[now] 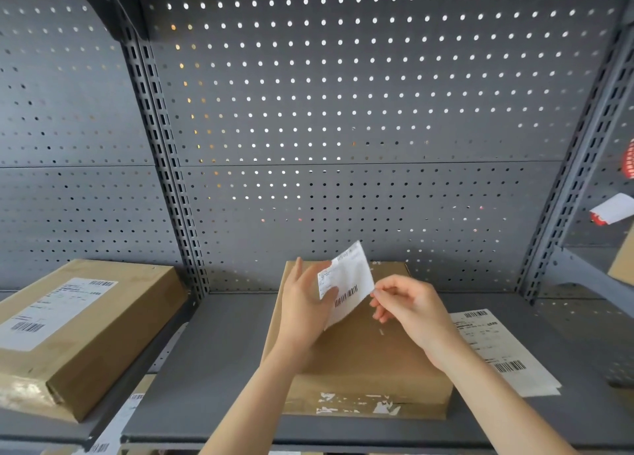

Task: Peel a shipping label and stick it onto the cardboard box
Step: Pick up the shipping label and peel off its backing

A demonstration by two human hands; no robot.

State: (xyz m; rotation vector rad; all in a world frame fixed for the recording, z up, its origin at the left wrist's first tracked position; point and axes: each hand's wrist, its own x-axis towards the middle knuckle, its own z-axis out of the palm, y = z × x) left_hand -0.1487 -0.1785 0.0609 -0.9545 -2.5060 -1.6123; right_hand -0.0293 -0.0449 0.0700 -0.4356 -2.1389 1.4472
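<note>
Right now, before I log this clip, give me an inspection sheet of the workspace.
Surface: grey metal shelf, perforated back panel.
Job's things: shipping label held in the air above the cardboard box; box top bare, torn tape remnants on its front edge.
Clutter: labelled box on the left; label sheet lying flat to the right.
Hands: left hand holds the label's left side; right hand pinches its right edge.
Cables: nothing seen.
Surroundings: slotted uprights; red and white items at the far right, unclear.
</note>
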